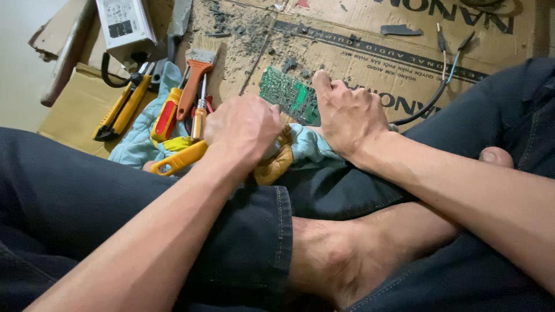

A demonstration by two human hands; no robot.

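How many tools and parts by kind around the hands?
Green circuit board: 1
Screwdrivers: 2
Yellow utility knife: 1
Orange-handled brush: 1
Yellow-handled tool under the left hand: 1
Black cable beyond the right hand: 1
Total: 7

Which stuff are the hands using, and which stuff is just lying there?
In use:
- green circuit board under the right hand
- yellow-handled tool at the left hand

Lying about:
- orange paintbrush
- yellow utility knife
- loose cable
- cardboard

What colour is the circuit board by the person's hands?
Green, with pale markings: the circuit board shows best in the head view, beside the right hand.
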